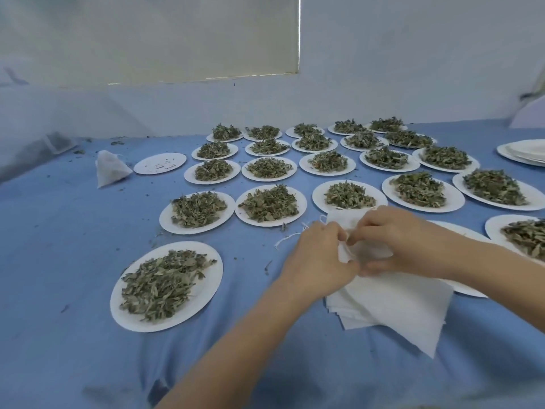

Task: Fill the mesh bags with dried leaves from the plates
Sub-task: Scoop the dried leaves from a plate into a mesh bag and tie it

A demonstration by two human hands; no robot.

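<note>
On the blue-covered surface (pixel 73 261), a filled white bag (pixel 110 169) sits far left beside an emptied plate (pixel 159 163). To its right, rows of white paper plates heaped with dried leaves (pixel 268 203) stretch toward the wall, the nearest plate (pixel 166 286) at the front left. At centre right, the left hand (pixel 320 255) and right hand (pixel 392 243) both pinch the mouth of an empty mesh bag (pixel 354 246), apparently parting it, its drawstring (pixel 290 239) trailing left. Thin, limp and flat, the bag is held just above a stack of spare bags (pixel 392 308). Opening appears to be the step in hand; next would come holding the mouth wide and tipping in a plate's leaves without spilling. Stacked empty plates (pixel 522 153) wait far right.
</note>
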